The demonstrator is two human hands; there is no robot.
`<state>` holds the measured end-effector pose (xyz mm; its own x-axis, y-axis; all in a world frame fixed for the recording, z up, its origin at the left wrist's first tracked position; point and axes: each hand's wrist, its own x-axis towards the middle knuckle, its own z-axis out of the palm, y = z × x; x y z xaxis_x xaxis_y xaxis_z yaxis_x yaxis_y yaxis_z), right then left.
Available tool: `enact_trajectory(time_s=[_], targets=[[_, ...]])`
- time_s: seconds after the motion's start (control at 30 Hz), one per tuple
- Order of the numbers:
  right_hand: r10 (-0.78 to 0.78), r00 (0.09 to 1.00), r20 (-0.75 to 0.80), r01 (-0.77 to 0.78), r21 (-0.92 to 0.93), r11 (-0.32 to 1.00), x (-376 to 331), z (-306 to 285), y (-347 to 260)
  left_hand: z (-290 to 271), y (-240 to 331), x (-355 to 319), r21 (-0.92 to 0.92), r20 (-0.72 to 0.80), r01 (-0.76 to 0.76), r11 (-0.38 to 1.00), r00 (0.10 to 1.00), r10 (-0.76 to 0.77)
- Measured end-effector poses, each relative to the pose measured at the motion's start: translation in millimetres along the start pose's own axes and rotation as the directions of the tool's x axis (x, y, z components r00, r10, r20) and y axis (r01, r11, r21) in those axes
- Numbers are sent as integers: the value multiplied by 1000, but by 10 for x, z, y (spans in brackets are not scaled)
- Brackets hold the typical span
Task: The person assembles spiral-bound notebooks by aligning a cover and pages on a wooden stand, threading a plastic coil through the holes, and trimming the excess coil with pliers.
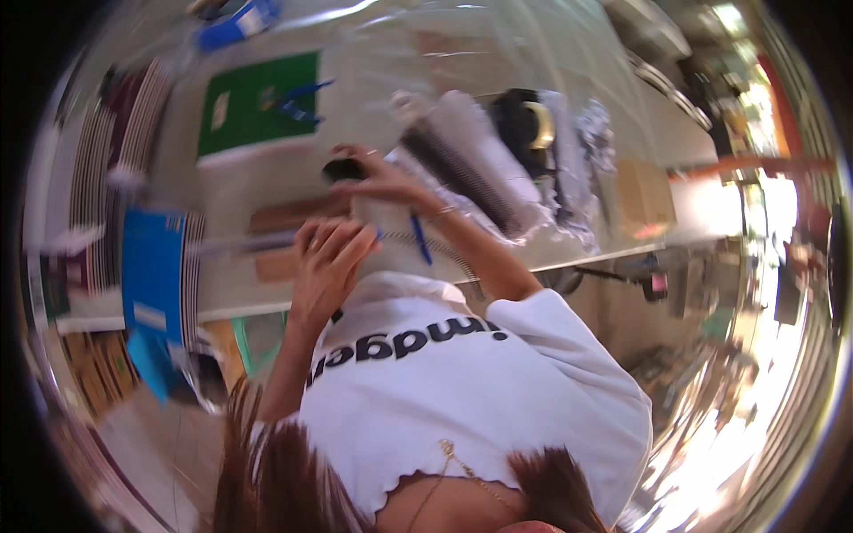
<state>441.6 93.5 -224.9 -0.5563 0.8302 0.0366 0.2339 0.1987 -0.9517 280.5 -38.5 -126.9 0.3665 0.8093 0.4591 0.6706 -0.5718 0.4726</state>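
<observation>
My left hand (333,258) lies over the near part of the table with bent fingers. Beneath it runs a long, thin, bluish-grey strip (258,241), blurred, with a blue end by my fingertips; I cannot make out its kind. My right hand (386,180) is farther out, its thumb and fingers curled round a small dark rounded object (343,169) whose kind is unclear. Under and beside my left hand are a brown strip (298,213) and a brown flat piece (275,266). A blue pen (420,238) and a thin dark coil (453,258) lie below my right forearm.
A green book (258,102) with blue-handled pliers or scissors (300,104) on it lies at the far left. Striped stacks (93,160) and blue notebooks (155,266) stand left. Wrapped black coils (466,164), a yellow tape roll (539,125) and cardboard (644,200) are at right.
</observation>
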Motion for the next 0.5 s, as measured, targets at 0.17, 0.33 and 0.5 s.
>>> enact_trajectory(time_s=[0.17, 0.33, 0.5], targets=[[156, 932, 328, -351, 702, 620, -408, -290, -391, 27, 51, -41, 1, -45, 35, 999, 998, -35], [43, 926, 376, -327, 740, 588, -652, -501, -640, 107, 38, -30, 58, -67, 56, 997, 996, -52], [42, 880, 473, -367, 622, 692, -658, -636, -651, 127, 56, 20, 51, -105, 84, 995, 991, -78]])
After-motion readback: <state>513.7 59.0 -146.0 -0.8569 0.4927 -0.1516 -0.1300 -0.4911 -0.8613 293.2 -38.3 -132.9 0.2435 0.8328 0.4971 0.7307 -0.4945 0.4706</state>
